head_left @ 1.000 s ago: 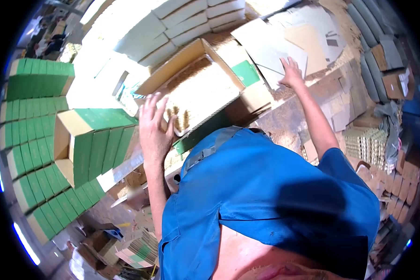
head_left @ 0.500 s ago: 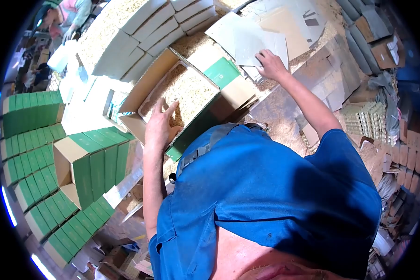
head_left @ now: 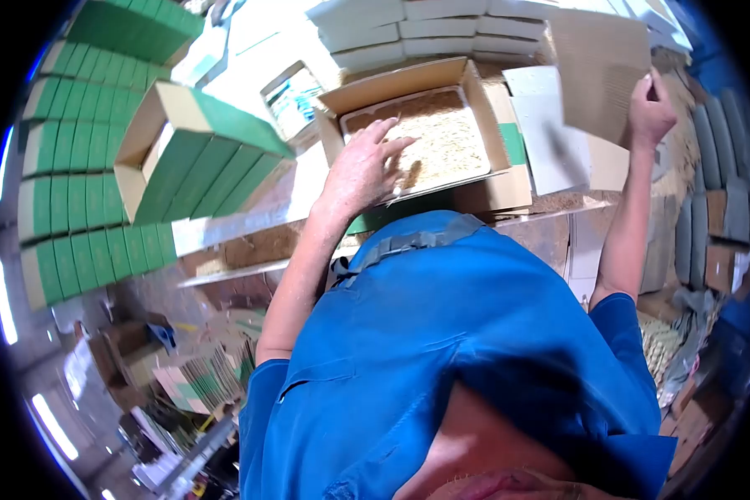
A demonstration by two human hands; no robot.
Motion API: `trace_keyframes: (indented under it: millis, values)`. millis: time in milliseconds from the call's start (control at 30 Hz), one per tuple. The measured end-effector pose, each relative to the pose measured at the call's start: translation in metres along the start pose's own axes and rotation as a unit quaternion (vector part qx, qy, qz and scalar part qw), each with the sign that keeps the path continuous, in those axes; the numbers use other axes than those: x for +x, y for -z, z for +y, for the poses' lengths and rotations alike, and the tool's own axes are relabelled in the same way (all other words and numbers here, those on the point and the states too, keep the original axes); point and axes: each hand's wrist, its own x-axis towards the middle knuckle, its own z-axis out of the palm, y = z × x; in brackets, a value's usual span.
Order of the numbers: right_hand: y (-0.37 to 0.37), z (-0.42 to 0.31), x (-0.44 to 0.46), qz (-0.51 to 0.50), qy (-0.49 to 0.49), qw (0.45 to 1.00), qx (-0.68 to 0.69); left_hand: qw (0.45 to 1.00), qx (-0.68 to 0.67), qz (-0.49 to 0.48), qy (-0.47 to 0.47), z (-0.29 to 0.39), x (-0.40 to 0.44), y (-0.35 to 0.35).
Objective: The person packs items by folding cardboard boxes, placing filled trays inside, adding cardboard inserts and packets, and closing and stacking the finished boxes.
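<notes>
In front of me an open cardboard box [head_left: 408, 81] with green outer sides holds a white-rimmed tray of pale, flaky, shaving-like material [head_left: 442, 137]. My left hand [head_left: 362, 169] is over the near left part of this box, fingers spread, fingertips at or just above the material; whether they touch it I cannot tell. Off to the right, my right hand [head_left: 652, 114] pinches the edge of a brown corrugated cardboard sheet [head_left: 602, 71], which is raised and tilted. Beneath that sheet lie white-faced cardboard pieces [head_left: 535, 125], partly hidden.
Green boxes [head_left: 237, 154] stand at the left, one with its end open, before rows of more green boxes [head_left: 75, 196]. White blocks [head_left: 442, 33] are stacked behind the box. Grey stacked pieces [head_left: 712, 142] line the far right. A ledge [head_left: 233, 250] runs along the near side.
My right hand has lifted a brown cardboard sheet up from the pile. My left hand stays at the box. The whole view has turned, so the box now sits squarer before me.
</notes>
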Motion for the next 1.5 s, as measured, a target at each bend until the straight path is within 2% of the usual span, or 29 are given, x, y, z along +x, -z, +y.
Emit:
trace_keyframes:
  millis: [33,100,133,167,200,233,267,300,333,400,433,500,567,667,700,767,833,900,933,967,1000,1067,1167,1200,1333,1467,1500]
  values:
    - [-0.001,-0.032,0.006,-0.006,-0.037,0.994,0.101,0.998,-0.049,0.016,0.026,0.008,-0.009,0.012]
    - [-0.007,-0.087,0.011,-0.076,0.059,0.973,0.209,0.983,-0.119,0.137,0.033,0.011,-0.027,0.021]
    - [-0.015,-0.113,0.011,-0.157,0.105,0.954,0.232,0.971,-0.15,0.179,0.042,0.005,-0.037,0.021]
    - [-0.027,-0.141,0.006,-0.188,0.179,0.933,0.25,0.957,-0.18,0.222,0.049,-0.004,-0.047,0.019]
    - [-0.036,-0.17,-0.001,-0.26,0.188,0.911,0.258,0.936,-0.197,0.288,0.055,-0.013,-0.054,0.012]
    - [-0.055,-0.191,-0.01,-0.282,0.249,0.886,0.272,0.919,-0.167,0.353,0.047,-0.026,-0.062,0.005]
    - [-0.066,-0.212,-0.024,-0.351,0.271,0.867,0.227,0.903,-0.199,0.371,0.08,-0.03,-0.069,0.004]
    - [-0.079,-0.231,-0.036,-0.372,0.319,0.844,0.218,0.884,-0.231,0.389,0.112,-0.035,-0.075,0.003]
    - [-0.098,-0.243,-0.056,-0.4,0.34,0.815,0.246,0.882,-0.232,0.393,0.117,-0.043,-0.081,-0.004]
    - [-0.121,-0.26,-0.094,-0.418,0.39,0.783,0.246,0.824,-0.348,0.379,0.239,-0.066,-0.091,-0.024]
    - [-0.131,-0.262,-0.114,-0.418,0.406,0.773,0.249,0.82,-0.348,0.384,0.243,-0.074,-0.095,-0.033]
    - [-0.133,-0.266,-0.135,-0.384,0.425,0.789,0.222,0.795,-0.396,0.351,0.297,-0.091,-0.099,-0.049]
    - [-0.137,-0.263,-0.135,-0.365,0.419,0.803,0.215,0.794,-0.392,0.345,0.31,-0.109,-0.1,-0.064]
    - [-0.137,-0.259,-0.142,-0.374,0.488,0.778,0.128,0.846,-0.312,0.292,0.319,-0.139,-0.085,-0.074]
    - [-0.129,-0.26,-0.144,-0.38,0.504,0.768,0.113,0.846,-0.312,0.292,0.319,-0.148,-0.074,-0.072]
    - [-0.116,-0.26,-0.148,-0.445,0.457,0.765,0.09,0.865,-0.252,0.299,0.314,-0.169,-0.048,-0.068]
    - [-0.101,-0.256,-0.146,-0.43,0.457,0.775,0.082,0.888,-0.181,0.294,0.304,-0.214,-0.021,-0.083]
    - [-0.073,-0.255,-0.136,-0.479,0.462,0.746,0.027,0.894,-0.141,0.312,0.289,-0.251,0.004,-0.091]
    - [-0.067,-0.25,-0.141,-0.537,0.434,0.723,0.014,0.902,-0.109,0.276,0.313,-0.264,0.015,-0.089]
    - [-0.057,-0.248,-0.144,-0.671,0.327,0.665,0.013,0.909,-0.077,0.236,0.334,-0.275,0.024,-0.09]
    - [-0.054,-0.236,-0.156,-0.671,0.306,0.674,0.046,0.911,-0.079,0.232,0.33,-0.29,0.031,-0.097]
    - [-0.055,-0.22,-0.165,-0.662,0.273,0.692,0.093,0.923,0.016,0.179,0.34,-0.318,0.041,-0.113]
    - [-0.058,-0.23,-0.16,-0.666,0.255,0.697,0.082,0.921,0.052,0.137,0.36,-0.31,0.046,-0.098]
    - [-0.059,-0.235,-0.16,-0.663,0.246,0.703,0.076,0.92,0.047,0.172,0.348,-0.311,0.043,-0.1]
    - [-0.06,-0.234,-0.161,-0.657,0.237,0.711,0.08,0.911,-0.016,0.151,0.382,-0.329,0.04,-0.102]
    - [-0.062,-0.233,-0.159,-0.656,0.239,0.712,0.068,0.916,0.008,0.177,0.36,-0.321,0.041,-0.108]
    - [-0.062,-0.234,-0.16,-0.659,0.239,0.71,0.065,0.909,0.035,0.224,0.351,-0.316,0.042,-0.109]
